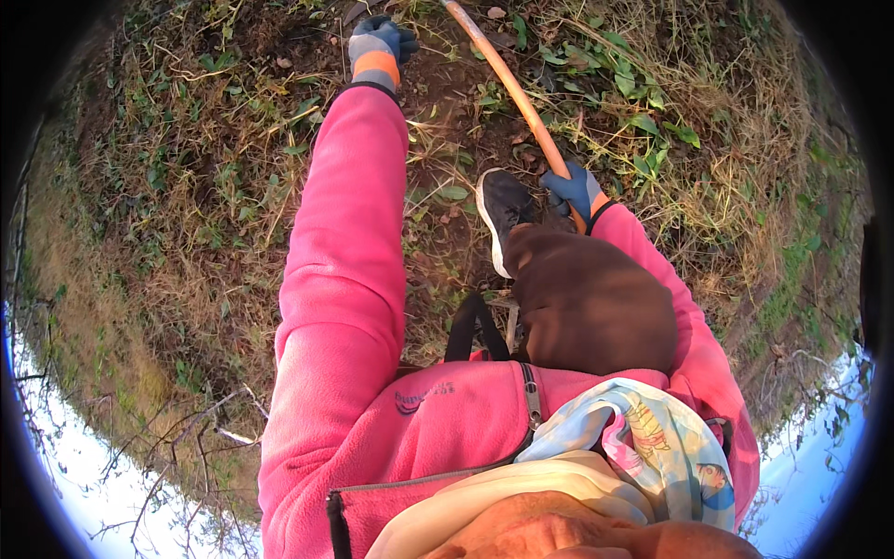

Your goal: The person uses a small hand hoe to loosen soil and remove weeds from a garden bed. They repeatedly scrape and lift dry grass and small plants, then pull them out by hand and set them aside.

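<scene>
My right hand (576,189), in a blue-grey work glove with an orange cuff band, is closed round the lower end of a long wooden handle (513,84). The handle slants up and left, and its far end runs out of view at the top. My left hand (380,45), gloved alike, reaches far forward to the ground. Its fingers look curled, but what they may hold is hidden. Just beyond it, a dark curved piece (361,10), perhaps a metal blade, shows at the top edge. Bare soil (447,91) with cut or dry stems lies between my hands.
My dark shoe (506,209) with a white sole is planted beside my right hand, below a bent knee (601,300) in brown trousers. Dry grass (726,140) and green leafy weeds (649,126) cover both sides. Bare twigs (202,426) stick up at lower left. A black strap (464,325) hangs below my jacket.
</scene>
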Available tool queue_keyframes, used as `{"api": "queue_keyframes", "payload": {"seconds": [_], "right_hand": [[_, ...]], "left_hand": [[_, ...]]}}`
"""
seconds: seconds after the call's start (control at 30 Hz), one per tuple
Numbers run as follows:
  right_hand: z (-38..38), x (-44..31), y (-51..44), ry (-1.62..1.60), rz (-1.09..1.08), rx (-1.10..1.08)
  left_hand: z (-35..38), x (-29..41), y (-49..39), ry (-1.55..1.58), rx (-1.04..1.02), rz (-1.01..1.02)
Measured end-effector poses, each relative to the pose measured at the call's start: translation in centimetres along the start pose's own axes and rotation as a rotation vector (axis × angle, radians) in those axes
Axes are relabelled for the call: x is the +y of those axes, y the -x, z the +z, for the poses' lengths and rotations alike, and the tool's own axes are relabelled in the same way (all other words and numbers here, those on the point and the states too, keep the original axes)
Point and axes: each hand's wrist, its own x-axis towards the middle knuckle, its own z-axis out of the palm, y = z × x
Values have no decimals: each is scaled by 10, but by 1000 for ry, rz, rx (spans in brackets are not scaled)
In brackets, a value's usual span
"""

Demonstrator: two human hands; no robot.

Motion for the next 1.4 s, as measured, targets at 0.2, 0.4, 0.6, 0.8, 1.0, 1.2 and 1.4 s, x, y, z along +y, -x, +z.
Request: {"api": "queue_keyframes", "payload": {"seconds": [0.2,0.4,0.6,0.8,1.0,1.2,1.4], "right_hand": [[5,24,3,267,21,108],[2,47,1,525,-82,158],[3,31,9,303,60,91],[-2,-1,-5,21,53,-48],[-21,10,0,37,24,-27],[-33,57,66,410,60,91],[-46,110,126,285,27,151]], "left_hand": [[52,29,64,-777,352,320],[56,41,61,-1113,129,400],[48,-27,-14,-856,-138,403],[-11,-15,-68,655,-60,84],[-26,27,-56,637,53,149],[-44,44,-10,659,12,251],[-84,1,79,592,58,335]]}}
